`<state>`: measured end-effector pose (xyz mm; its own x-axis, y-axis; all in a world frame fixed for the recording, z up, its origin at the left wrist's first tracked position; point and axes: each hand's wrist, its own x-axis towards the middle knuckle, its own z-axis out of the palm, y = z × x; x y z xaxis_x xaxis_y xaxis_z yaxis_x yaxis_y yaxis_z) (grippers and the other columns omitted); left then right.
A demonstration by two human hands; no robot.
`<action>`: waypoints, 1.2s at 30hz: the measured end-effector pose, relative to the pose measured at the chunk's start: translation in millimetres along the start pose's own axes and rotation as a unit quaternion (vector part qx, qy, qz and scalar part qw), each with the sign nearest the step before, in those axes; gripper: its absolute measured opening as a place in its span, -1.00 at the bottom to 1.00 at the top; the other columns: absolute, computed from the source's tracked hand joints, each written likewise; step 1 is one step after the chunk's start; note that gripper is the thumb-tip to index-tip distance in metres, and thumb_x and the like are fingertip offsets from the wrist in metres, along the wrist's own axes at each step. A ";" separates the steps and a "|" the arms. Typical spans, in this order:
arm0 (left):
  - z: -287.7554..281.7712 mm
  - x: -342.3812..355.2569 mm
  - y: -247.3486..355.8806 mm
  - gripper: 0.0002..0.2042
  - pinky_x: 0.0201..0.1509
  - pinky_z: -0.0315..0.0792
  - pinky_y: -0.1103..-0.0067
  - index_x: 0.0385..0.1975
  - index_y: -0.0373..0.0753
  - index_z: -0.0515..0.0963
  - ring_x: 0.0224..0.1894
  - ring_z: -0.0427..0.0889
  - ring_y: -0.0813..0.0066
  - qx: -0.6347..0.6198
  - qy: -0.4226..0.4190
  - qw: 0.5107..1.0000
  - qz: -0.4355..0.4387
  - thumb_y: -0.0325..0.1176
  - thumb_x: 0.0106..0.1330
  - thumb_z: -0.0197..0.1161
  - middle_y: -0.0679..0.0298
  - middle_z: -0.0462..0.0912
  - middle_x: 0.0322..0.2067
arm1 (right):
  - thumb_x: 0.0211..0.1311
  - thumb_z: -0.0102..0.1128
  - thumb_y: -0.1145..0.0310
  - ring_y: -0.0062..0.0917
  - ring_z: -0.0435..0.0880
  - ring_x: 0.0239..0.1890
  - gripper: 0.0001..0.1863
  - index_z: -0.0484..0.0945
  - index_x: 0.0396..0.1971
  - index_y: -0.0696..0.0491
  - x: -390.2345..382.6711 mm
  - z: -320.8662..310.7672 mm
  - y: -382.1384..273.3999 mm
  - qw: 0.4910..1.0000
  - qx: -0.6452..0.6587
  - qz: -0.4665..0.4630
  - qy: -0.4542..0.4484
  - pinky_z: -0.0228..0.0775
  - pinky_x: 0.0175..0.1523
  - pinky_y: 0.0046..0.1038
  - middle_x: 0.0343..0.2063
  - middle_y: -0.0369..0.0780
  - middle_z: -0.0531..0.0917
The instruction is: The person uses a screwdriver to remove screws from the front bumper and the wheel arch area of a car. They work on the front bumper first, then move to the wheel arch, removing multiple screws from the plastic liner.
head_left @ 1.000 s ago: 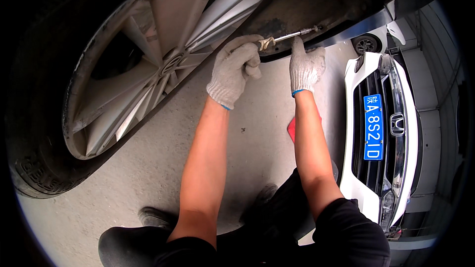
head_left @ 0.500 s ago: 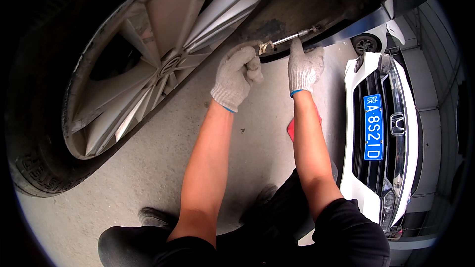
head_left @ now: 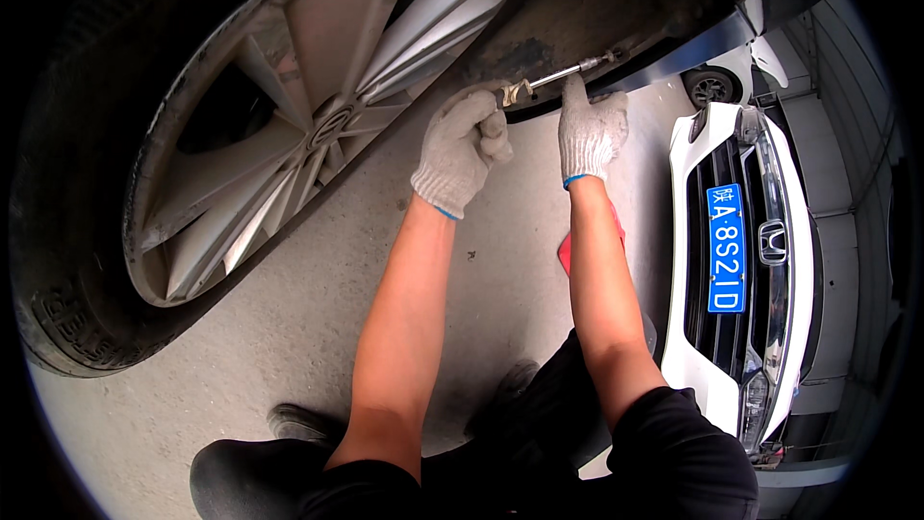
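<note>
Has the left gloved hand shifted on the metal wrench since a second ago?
Yes: the left gloved hand moved slightly up and right along the metal wrench, away from the silver alloy wheel's hub.

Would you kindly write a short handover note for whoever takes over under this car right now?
Left hand: gloved, closed around the handle end of the metal ratchet wrench.
Right hand: gloved, fingers steadying the wrench shaft near its head.
Wrench: its far end meets the dark underside edge of the car, just behind the wheel; the fastener itself is hidden.
A red object lies on the floor behind the right forearm.
Done: wrench seated, both hands on it.
Left: probably turning the fastener; how tight it is cannot be seen.
</note>
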<state>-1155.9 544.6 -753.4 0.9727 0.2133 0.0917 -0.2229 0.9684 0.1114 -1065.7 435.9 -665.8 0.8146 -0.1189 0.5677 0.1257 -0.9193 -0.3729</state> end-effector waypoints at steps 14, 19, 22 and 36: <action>28.9 -12.1 25.2 -0.68 -0.48 0.22 0.59 -0.05 -0.32 0.53 -0.58 0.27 0.60 0.045 -0.041 0.998 -0.018 -0.22 0.44 0.01 0.35 0.46 -0.55 | 0.01 0.36 -0.12 -0.05 0.68 -0.24 -0.37 0.54 -0.35 0.27 -1.5 -7.6 -3.5 1.000 0.010 -0.003 -0.015 0.47 -0.04 -0.16 -0.41 0.07 0.67; 47.0 -23.2 46.8 -0.57 -0.39 0.37 0.59 0.13 -0.41 0.48 -0.53 0.37 0.59 0.339 -0.037 0.937 0.070 -0.33 0.32 0.07 0.33 0.53 -0.50 | 0.00 0.37 -0.11 -0.06 0.68 -0.18 -0.36 0.56 -0.29 0.26 -2.2 -6.0 -6.6 0.999 0.010 0.015 -0.031 0.47 0.00 -0.18 -0.34 0.07 0.69; 59.2 -27.7 51.4 -0.54 -0.36 0.41 0.59 0.15 -0.44 0.47 -0.51 0.39 0.60 0.467 -0.051 0.874 0.129 -0.35 0.27 0.09 0.33 0.53 -0.49 | 0.00 0.37 -0.11 -0.05 0.67 -0.19 -0.37 0.56 -0.29 0.25 0.2 -9.9 -4.6 0.999 0.009 0.015 -0.028 0.46 -0.01 -0.18 -0.35 0.07 0.69; 60.9 -25.5 57.3 -0.74 -0.60 0.19 0.61 -0.30 -0.30 0.58 -0.70 0.25 0.60 0.262 0.052 0.962 -0.064 -0.18 0.34 0.18 0.34 0.38 -0.67 | 0.01 0.36 -0.10 -0.03 0.69 -0.20 -0.41 0.56 -0.33 0.23 3.5 3.8 3.7 1.000 -0.011 -0.004 0.011 0.48 -0.02 -0.16 -0.37 0.06 0.70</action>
<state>-1197.5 586.8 -689.1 0.9895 0.1353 -0.0516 -0.0775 0.7955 0.6009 -1060.2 433.5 -668.0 0.8006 -0.1206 0.5870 0.1190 -0.9280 -0.3530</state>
